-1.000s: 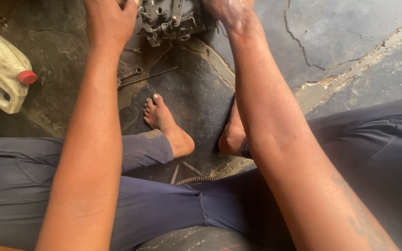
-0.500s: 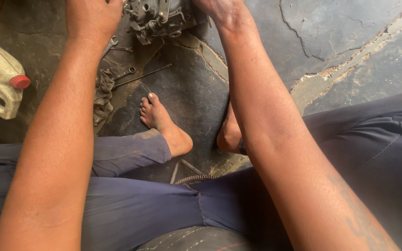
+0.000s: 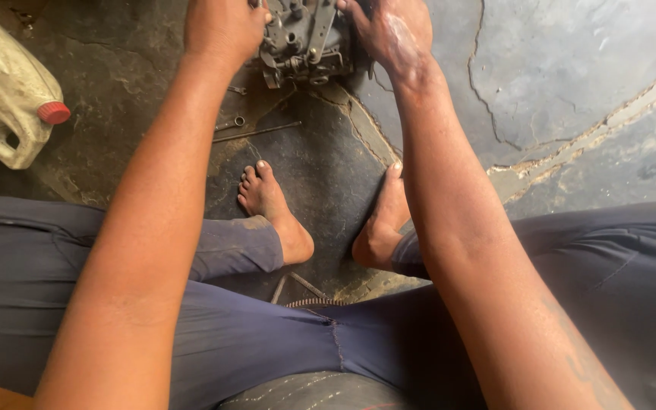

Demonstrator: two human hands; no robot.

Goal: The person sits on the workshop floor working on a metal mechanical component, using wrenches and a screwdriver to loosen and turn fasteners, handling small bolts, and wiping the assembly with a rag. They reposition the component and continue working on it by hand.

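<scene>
**Both hands on a greasy metal engine part, top of view**

Person sits low w/ legs spread, looking down btwn own knees. Engine part [image 3: 307, 42], dark grey metal w/ levers and small round fittings, sits on the floor at top centre, just beyond the feet.

Left hand [image 3: 224, 29] is on the part's left side; fingers curled over its edge, closed against it. Fingertips mostly hidden behind the part and cut off by the frame top, so exact grip can't be told. Right hand [image 3: 390, 32] presses the part's right side, fingers bent round its upper right corner, thumb side toward the part; hand shiny w/ oil. Both hands touch the part, one each side.

Under the part lies a dark rubber mat [image 3: 320, 175], worn and cracked at the edge. Both bare feet rest on it: left foot [image 3: 271, 209] and right foot [image 3: 380, 228], toes pointing toward the part, near but apart from it.

Left of the mat, a thin metal rod [image 3: 256, 132] lies flat on the concrete floor [image 3: 571, 68], w/ a small ring-ended bit just above it. Far left, a white plastic jug [image 3: 5, 106] w/ red cap lies tilted, well apart from the hands. Floor at right is cracked, grey.
</scene>
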